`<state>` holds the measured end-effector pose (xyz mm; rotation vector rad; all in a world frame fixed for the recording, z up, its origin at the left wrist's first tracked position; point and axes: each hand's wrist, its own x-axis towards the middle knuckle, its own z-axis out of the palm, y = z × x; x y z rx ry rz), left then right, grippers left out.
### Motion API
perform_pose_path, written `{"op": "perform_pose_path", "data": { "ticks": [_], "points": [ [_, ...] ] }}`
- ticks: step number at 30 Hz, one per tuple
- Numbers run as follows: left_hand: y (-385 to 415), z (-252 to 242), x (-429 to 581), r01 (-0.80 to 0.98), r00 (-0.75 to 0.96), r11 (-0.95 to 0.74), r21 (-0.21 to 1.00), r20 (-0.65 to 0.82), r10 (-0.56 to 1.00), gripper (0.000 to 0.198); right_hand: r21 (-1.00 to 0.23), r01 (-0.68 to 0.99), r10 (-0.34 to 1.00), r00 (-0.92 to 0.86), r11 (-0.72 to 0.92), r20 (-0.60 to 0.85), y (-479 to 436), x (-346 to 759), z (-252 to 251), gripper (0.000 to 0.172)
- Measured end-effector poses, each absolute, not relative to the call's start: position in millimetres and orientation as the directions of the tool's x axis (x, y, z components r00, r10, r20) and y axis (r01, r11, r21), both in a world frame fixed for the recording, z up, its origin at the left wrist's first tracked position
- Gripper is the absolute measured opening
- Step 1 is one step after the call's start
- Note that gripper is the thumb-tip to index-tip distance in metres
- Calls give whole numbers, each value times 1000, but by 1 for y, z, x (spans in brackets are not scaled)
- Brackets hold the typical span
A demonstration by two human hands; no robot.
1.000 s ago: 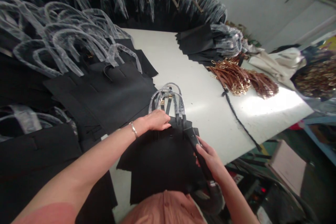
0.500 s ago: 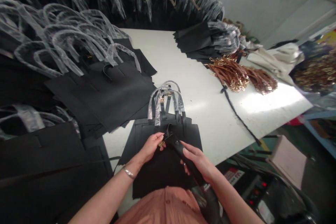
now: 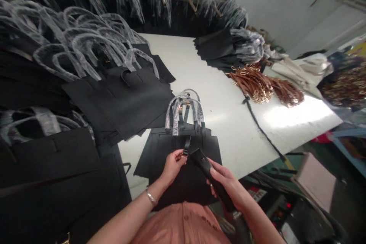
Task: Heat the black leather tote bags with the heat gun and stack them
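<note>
My left hand [image 3: 173, 166] is pinching the black strap [image 3: 187, 143] near its lower end; my right hand [image 3: 224, 181] is gripping a black hose nozzle [image 3: 203, 162] just beside it. The black bag panel [image 3: 183, 183] is lying on the white table [image 3: 228, 129], wrapped handles [image 3: 201, 112] already rising beyond it; whether the strap is finished, I'm not able to tell.

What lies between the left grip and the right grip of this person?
In the head view, the flat-ended black nozzle of a long tubular tool lies between them; the right grip holds the tool. The left grip pinches a narrow black leather-like strap.
</note>
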<state>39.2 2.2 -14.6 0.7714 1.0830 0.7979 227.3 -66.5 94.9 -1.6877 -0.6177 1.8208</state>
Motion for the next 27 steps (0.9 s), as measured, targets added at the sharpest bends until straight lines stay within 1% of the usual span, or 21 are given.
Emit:
{"op": "perform_pose_path", "data": {
  "ticks": [4,8,11,13,15,16,18,19,20,21,23,25,27],
  "points": [
    [1,-22,36,-78,246,398,914,-369,896,31,-677,-114,685,-65,-727,-725,-57,216,88,78],
    [0,-30,34,-45,210,368,929,-351,912,36,-756,-172,762,39,-632,-646,-50,210,87,74],
    [-3,-33,35,-19,261,325,946,-309,915,34,-746,-133,754,-13,-653,-657,-55,207,90,72],
    [-3,-33,36,71,294,236,969,-246,923,29,-740,-109,746,-26,-664,-666,-56,206,91,70],
    [-1,-33,35,236,314,30,971,-106,944,31,-777,-123,775,81,-617,-627,-54,211,92,70],
    [2,-33,34,324,351,-114,939,-8,936,35,-807,-136,791,160,-575,-591,-54,216,93,71],
    [9,-35,32,435,518,-421,796,161,840,49,-855,-145,797,313,-497,-516,-56,235,98,73],
    [13,-37,33,452,611,-544,706,199,766,55,-870,-139,789,372,-474,-489,-61,247,102,74],
    [18,-39,34,465,678,-629,623,206,705,59,-876,-128,776,417,-465,-473,-69,260,106,75],
    [23,-41,36,489,712,-676,552,196,674,59,-875,-116,761,450,-470,-468,-79,271,110,76],
    [33,-45,41,572,695,-683,455,173,698,56,-856,-98,722,493,-508,-485,-105,290,117,78],
    [43,-48,47,652,630,-632,419,164,759,55,-817,-105,675,509,-566,-533,-135,299,116,78],
    [53,-50,52,699,573,-579,420,156,805,55,-771,-136,619,517,-622,-591,-163,300,109,80]
  ]
}}
